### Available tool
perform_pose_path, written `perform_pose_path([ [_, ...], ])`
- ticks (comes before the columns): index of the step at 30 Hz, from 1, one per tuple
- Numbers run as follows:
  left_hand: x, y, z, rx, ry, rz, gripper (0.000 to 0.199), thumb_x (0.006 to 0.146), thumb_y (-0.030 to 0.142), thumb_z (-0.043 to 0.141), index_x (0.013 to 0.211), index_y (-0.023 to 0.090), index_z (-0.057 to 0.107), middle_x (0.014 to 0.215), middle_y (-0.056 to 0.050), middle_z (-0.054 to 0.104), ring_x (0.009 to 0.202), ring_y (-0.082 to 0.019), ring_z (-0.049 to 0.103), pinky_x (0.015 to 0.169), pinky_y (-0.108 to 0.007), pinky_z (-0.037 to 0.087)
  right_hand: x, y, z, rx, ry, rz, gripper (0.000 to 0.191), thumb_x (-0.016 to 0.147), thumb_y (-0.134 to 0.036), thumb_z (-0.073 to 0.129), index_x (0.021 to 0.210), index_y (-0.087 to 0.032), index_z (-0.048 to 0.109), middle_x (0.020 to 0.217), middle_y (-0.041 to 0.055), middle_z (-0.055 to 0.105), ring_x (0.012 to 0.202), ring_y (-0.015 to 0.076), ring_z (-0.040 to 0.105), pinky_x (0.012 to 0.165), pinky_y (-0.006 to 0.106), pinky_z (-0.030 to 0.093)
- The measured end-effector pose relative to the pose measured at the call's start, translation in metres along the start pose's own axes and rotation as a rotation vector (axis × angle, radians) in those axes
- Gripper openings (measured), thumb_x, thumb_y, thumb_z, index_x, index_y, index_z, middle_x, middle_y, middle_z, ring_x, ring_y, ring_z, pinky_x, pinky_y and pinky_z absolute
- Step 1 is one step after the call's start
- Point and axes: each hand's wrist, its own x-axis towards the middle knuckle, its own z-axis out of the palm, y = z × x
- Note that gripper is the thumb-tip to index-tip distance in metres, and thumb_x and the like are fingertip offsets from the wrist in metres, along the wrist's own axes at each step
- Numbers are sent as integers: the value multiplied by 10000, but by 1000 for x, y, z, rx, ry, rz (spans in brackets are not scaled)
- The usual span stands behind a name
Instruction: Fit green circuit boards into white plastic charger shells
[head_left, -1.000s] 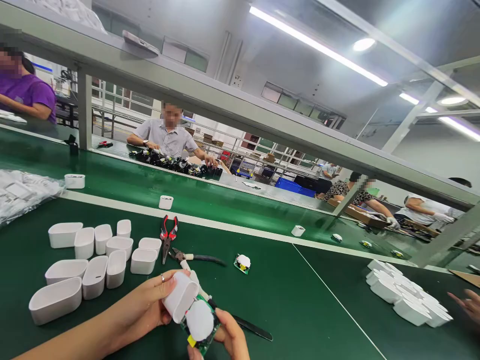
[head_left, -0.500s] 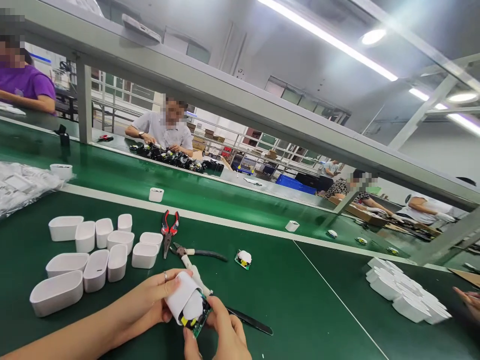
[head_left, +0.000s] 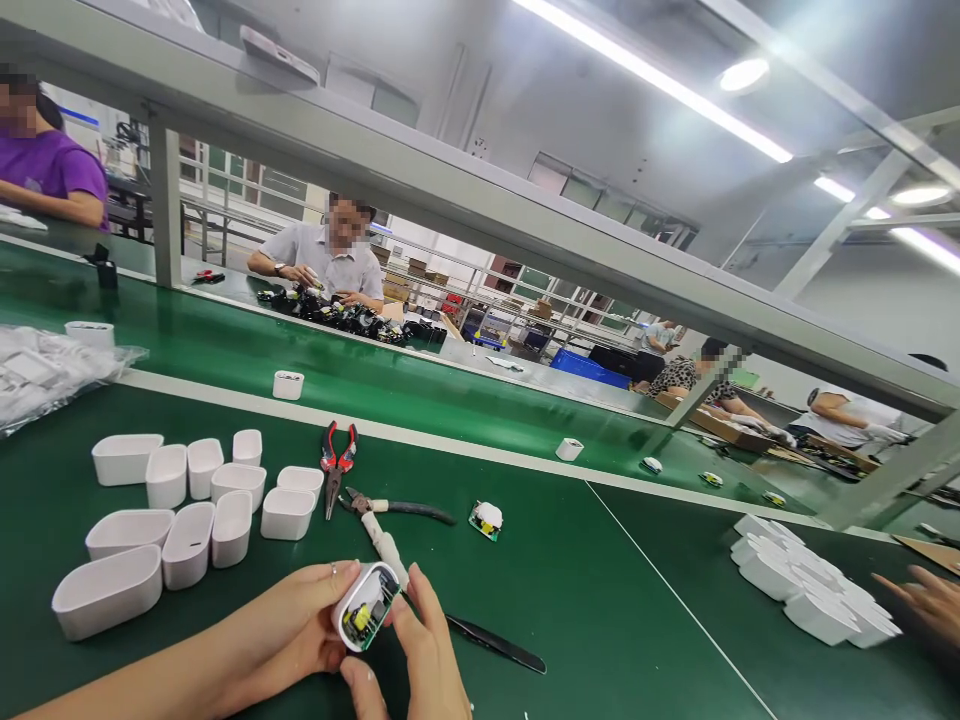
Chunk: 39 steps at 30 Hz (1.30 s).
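My left hand (head_left: 315,610) is wrapped round a white plastic charger housing (head_left: 339,622), its open end facing me and to the right. Inside sits a circuit board (head_left: 369,612) with a yellow part and a green edge, mostly within the shell. My right hand (head_left: 412,650) has its thumb and fingers at the open end, at the board's edge. Just behind lie cutters with a white-wrapped handle (head_left: 386,548), red-handled pliers (head_left: 334,480) and black tweezers (head_left: 499,645), partly hidden by my right hand. Another circuit board (head_left: 487,520) lies on the bench.
Several white housings (head_left: 109,590) stand at left, beyond them a plastic bag of white parts (head_left: 45,370). More housings (head_left: 810,580) are at right, near another person's hand (head_left: 926,600). A green belt (head_left: 420,405) carries housings and boards. Co-workers sit beyond it.
The circuit board has gone deeper into the housing, and the housing has tilted so its open end faces me. Items on the belt moved left. The other person's hand at right reaches further in.
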Motion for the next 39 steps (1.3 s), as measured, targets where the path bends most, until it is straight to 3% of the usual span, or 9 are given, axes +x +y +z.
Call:
perform_pose_path([
  [7,-1,-3,2,14,-14,-13,327,539,384,695,667,129,535,556,29,499,518,-71,450,484,-178,289,6,1,2,52,-76,-49,299,672,-262,494,964,-205,521,1004,71,596,841,206,587,686,277,489],
  [11,-3,-1,6,102,-51,-32,374,552,460,652,711,136,554,605,13,533,537,-87,463,547,-211,339,1,0,7,78,-74,40,416,600,-198,520,1013,-181,476,970,74,607,800,194,602,626,228,499],
  [14,-5,5,5,405,31,94,402,579,489,600,790,147,582,651,0,563,648,-142,493,612,-242,363,0,-1,7,71,-39,141,492,574,-169,515,1059,-168,437,962,70,605,794,190,606,631,221,499],
  [17,-6,12,1,695,77,255,303,659,406,524,819,162,606,718,-8,606,708,-165,511,626,-240,372,4,-1,3,74,-1,126,457,592,-137,471,1045,-189,445,977,59,589,881,196,570,715,261,480],
  [22,-10,15,1,797,27,302,188,665,253,493,744,175,646,710,2,635,693,-160,539,636,-222,393,10,1,-4,82,9,83,440,612,-98,395,1040,-190,443,996,74,554,932,197,529,752,293,459],
  [27,-12,10,2,834,36,316,280,711,266,455,943,188,592,816,-13,635,787,-184,552,715,-248,415,10,4,1,16,-6,63,438,620,-119,408,1049,-198,442,973,58,567,895,205,536,739,317,455],
  [30,-12,4,-5,1078,115,487,314,761,300,399,1041,252,535,963,-20,604,877,-201,532,783,-268,401,13,8,5,5,5,-2,422,620,-116,418,1033,-199,445,944,54,579,878,208,533,738,329,440],
  [34,-12,-6,-13,1364,87,669,357,768,264,358,1099,314,483,1106,-8,534,975,-230,486,846,-293,374,18,12,8,-48,39,2,411,621,-128,435,1026,-191,451,930,66,584,856,215,535,723,338,430],
  [39,-13,-10,-7,1110,152,517,341,745,232,381,1064,284,489,1162,-6,475,1036,-206,444,884,-276,358,21,12,9,-83,41,-8,412,612,-120,413,1016,-185,457,913,71,592,834,223,544,699,344,429],
])
